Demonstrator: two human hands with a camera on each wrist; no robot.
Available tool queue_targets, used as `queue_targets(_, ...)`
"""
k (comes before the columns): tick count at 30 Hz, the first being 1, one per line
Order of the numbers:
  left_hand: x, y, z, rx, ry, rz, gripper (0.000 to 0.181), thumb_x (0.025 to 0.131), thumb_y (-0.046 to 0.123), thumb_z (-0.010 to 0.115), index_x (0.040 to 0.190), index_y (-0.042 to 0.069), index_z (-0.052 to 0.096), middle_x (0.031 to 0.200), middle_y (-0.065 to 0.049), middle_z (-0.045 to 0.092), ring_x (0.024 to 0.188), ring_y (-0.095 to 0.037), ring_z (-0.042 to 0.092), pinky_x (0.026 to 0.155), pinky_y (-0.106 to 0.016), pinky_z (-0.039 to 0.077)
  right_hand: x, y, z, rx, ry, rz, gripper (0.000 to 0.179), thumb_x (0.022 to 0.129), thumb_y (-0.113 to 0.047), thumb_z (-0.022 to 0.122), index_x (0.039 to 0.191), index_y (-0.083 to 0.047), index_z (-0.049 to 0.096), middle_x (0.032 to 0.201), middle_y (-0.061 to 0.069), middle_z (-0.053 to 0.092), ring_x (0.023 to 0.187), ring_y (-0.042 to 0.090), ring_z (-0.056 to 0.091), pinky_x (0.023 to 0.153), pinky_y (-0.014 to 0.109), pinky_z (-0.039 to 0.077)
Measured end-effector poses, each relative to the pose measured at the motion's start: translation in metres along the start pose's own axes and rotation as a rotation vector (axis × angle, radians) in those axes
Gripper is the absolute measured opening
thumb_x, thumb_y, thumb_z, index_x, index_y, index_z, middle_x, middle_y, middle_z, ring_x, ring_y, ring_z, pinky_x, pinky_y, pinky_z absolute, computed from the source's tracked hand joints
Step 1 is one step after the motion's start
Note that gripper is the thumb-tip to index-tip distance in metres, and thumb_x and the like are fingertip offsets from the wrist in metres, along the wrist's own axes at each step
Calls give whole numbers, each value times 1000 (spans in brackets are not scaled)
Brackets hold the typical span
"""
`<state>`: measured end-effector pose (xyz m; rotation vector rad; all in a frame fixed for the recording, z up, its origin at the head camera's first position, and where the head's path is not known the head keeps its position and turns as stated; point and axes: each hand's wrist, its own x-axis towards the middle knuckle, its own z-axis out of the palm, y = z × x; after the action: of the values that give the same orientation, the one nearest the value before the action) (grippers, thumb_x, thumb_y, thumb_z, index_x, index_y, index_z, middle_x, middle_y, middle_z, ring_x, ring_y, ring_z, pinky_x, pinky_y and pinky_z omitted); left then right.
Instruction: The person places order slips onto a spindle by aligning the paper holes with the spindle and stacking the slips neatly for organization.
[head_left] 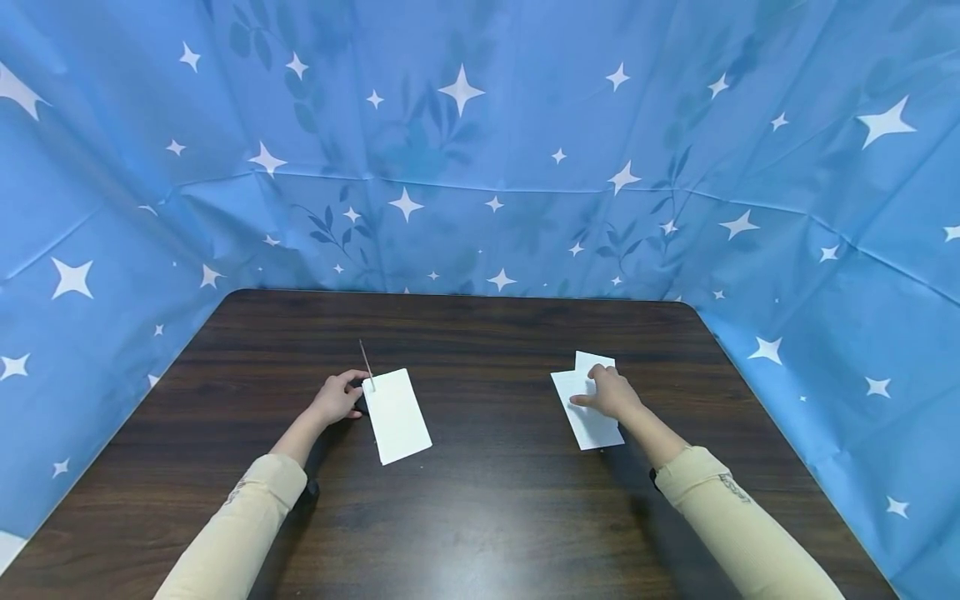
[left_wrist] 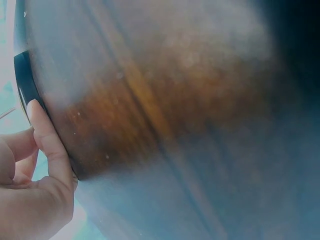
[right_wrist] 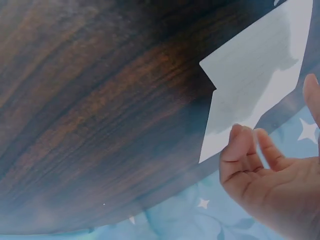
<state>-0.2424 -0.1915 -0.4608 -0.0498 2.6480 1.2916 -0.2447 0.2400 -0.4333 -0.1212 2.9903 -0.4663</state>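
Observation:
My left hand [head_left: 337,398] is at the left edge of a white rectangular sheet [head_left: 397,417] on the dark table. Its thumb and fingers bend around a flat black piece [left_wrist: 27,75] beside that sheet; what kind of thing it is I cannot tell. From the sheet's top left corner a thin stick [head_left: 366,358] points away. My right hand [head_left: 613,393] rests over two overlapping white sheets [head_left: 588,425], its thumb apart from the loosely bent fingers. In the right wrist view the fingertips [right_wrist: 237,131] are right at the paper's edge.
The dark wood-grain table [head_left: 480,508] has rounded far corners. Behind it and along both sides hangs a blue curtain [head_left: 495,150] with white stars. Bare table lies between the left sheet and the right pair.

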Motion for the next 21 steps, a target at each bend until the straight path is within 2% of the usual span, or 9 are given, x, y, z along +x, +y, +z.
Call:
queue_targets(5,0,-1,0,-7,-2,4,34,98,0,43,131,-5,45,83,-13,46,54,-10,51,56,-21,56,7,-3,0,-38,-28,100,72,81,-38,72,117,19,44,111,37,49,95,47,56,78,52,52)
queue_targets(10,-1,0,0,3,-3,6,35,97,0,42,131,-5,45,82,-13,46,54,-9,51,56,-21,56,13,-6,1,-40,-65,184,85,79,-43,74,120,23,39,111,38,47,98,49,55,76,51,53)
queue_targets(14,-2,0,0,10,-6,3,35,97,0,42,132,-4,45,82,-12,45,53,-9,52,56,-22,56,15,-9,1,-31,-97,241,92,76,-45,75,123,23,36,114,38,45,101,48,54,81,53,53)
queue_targets(21,-1,0,-1,7,-6,1,35,98,2,43,132,-4,45,83,-13,46,54,-9,53,57,-22,56,18,-11,3,-41,-150,261,92,77,-44,74,123,25,34,114,38,46,104,46,53,90,52,51)
